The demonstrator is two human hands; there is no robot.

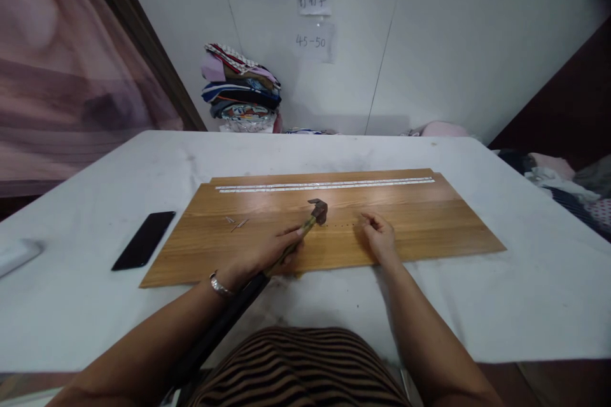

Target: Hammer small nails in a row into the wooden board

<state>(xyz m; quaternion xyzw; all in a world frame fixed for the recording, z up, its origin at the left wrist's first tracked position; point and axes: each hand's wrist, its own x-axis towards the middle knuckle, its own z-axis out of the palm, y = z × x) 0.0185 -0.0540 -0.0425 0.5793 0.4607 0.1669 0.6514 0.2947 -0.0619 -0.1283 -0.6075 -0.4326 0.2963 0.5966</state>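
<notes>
My left hand (281, 248) is wrapped round the shaft of a claw hammer (319, 208), fairly close to its metal head. The hammer's long dark handle runs back beneath my left forearm. Over the wooden board (429, 222), my right hand (379, 233) has its fingers curled together, fingertips by the right end of a row of small dark dots (341, 226), perhaps nail heads. Whatever is between those fingertips is too small to make out. Several loose nails (241, 224) lie on the board's left part.
Two white measuring strips (329, 185) run along the board's far side. A black phone (144, 240) lies left of the board on the white table (95, 203). Folded clothes (243, 89) are stacked by the back wall; a pink curtain (71, 76) hangs at left.
</notes>
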